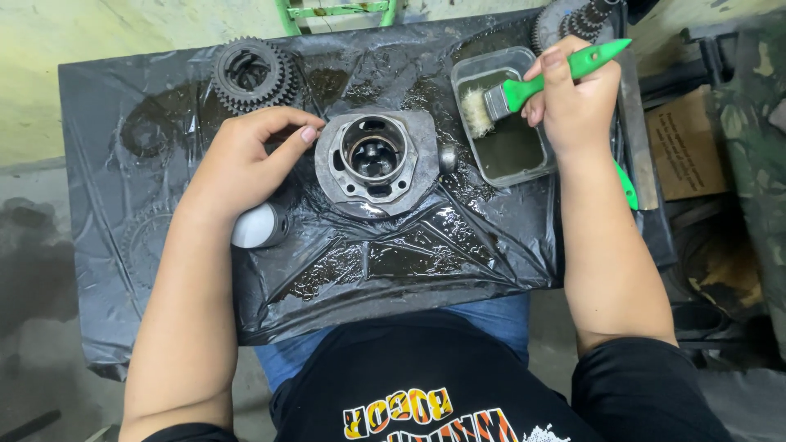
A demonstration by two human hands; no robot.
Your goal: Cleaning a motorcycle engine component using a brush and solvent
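From the head view I see my right hand (pixel 577 102) closed around a green-handled brush (pixel 532 86); its long axis runs from upper right down to lower left, bristles dipped in the clear tray (pixel 536 160) of dark liquid; my left hand (pixel 246 164), loosely curled and holding nothing, has its fingertips touching the metal cylinder (pixel 377 160), bore facing up, mid-bench (pixel 409 262).

Green-handled brush (pixel 524 88) — pale bristles, grey metal cylinder (pixel 375 162), black plastic sheet (pixel 409 254)

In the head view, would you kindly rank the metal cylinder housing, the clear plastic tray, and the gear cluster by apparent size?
1. Metal cylinder housing and clear plastic tray: look alike, so unranked.
2. Gear cluster: smallest.
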